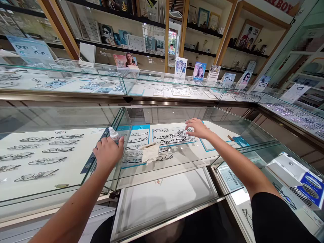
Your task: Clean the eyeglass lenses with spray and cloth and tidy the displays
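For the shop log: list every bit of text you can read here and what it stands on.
"BOY": end of a red sign at the top edge, its start cut off.
Tray header in the left showcase: too blurred to read.
Counter cards, blue box, spray bottle in the left hand: too small.

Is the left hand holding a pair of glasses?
No, the left hand grips a small white bottle, and the glasses lie under the right hand.

Optician's shop, glass display cases (177, 114) holding rows of spectacle frames (40, 148), eyewear posters (199, 71) on counter tops, framed portraits on wall shelves (202, 32)
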`<act>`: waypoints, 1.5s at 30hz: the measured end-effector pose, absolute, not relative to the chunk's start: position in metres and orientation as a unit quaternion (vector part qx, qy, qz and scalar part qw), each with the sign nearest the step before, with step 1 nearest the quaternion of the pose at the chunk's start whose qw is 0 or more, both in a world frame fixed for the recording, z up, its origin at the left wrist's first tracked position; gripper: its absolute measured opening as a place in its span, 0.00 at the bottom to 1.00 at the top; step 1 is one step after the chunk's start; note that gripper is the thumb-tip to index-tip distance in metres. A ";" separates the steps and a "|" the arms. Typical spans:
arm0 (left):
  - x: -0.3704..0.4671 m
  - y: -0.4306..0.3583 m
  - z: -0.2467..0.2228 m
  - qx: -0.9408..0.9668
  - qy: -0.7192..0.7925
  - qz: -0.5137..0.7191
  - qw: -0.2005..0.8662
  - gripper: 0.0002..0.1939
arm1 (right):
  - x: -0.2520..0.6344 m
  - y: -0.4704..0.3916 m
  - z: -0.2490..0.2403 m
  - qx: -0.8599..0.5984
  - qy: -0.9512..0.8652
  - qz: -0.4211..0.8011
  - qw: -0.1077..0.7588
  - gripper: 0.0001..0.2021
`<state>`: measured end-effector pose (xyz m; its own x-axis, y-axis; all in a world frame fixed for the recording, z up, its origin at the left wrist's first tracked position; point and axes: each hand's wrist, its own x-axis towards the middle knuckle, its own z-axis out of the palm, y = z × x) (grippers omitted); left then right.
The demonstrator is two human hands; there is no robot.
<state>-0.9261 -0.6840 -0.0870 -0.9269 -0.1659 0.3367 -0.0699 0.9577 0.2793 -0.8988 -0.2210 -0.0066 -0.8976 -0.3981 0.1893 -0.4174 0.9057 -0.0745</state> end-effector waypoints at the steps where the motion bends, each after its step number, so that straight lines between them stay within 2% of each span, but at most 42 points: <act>1: -0.926 -0.684 -0.087 0.062 -0.973 -0.134 0.179 0.39 | -0.899 -0.237 -0.010 0.248 -0.962 0.076 0.085 0.08; 7: -0.925 -0.683 -0.084 0.064 -0.975 -0.130 0.169 0.39 | -0.908 -0.290 -0.032 0.304 -0.946 0.098 0.050 0.01; 25: -0.928 -0.686 -0.090 0.059 -0.975 -0.123 0.177 0.40 | -0.921 -0.266 -0.019 0.214 -0.973 0.066 0.052 0.03; 27: -0.929 -0.687 -0.090 0.058 -0.975 -0.118 0.178 0.40 | -0.911 -0.273 -0.009 0.221 -0.969 0.090 0.067 0.04; 29: -0.929 -0.687 -0.090 0.056 -0.976 -0.111 0.178 0.40 | -0.888 -0.289 0.000 0.262 -0.948 0.168 0.069 0.07; 31: -0.929 -0.687 -0.090 0.055 -0.977 -0.106 0.175 0.40 | -0.854 -0.311 -0.001 0.354 -0.891 0.284 0.001 0.08; 33: -0.929 -0.687 -0.090 0.057 -0.978 -0.100 0.172 0.40 | -0.814 -0.334 -0.020 0.452 -0.817 0.331 -0.136 0.10; 35: -0.929 -0.687 -0.090 0.060 -0.979 -0.094 0.172 0.39 | -0.781 -0.353 -0.057 0.500 -0.776 0.296 -0.245 0.09; 36: -0.929 -0.687 -0.090 0.061 -0.979 -0.092 0.171 0.39 | -0.770 -0.360 -0.079 0.501 -0.781 0.259 -0.268 0.10; 38: -0.929 -0.687 -0.091 0.061 -0.979 -0.089 0.171 0.39 | -0.765 -0.366 -0.125 0.458 -0.833 0.195 -0.241 0.11; 41: -0.929 -0.687 -0.092 0.061 -0.979 -0.085 0.175 0.38 | -0.796 -0.354 -0.175 0.336 -0.921 0.147 -0.131 0.10; 43: -0.929 -0.687 -0.092 0.062 -0.978 -0.083 0.179 0.38 | -0.832 -0.334 -0.191 0.241 -0.962 0.105 -0.076 0.10; 45: -0.929 -0.687 -0.092 0.064 -0.978 -0.082 0.180 0.37 | -0.869 -0.307 -0.196 0.185 -0.978 0.089 -0.046 0.14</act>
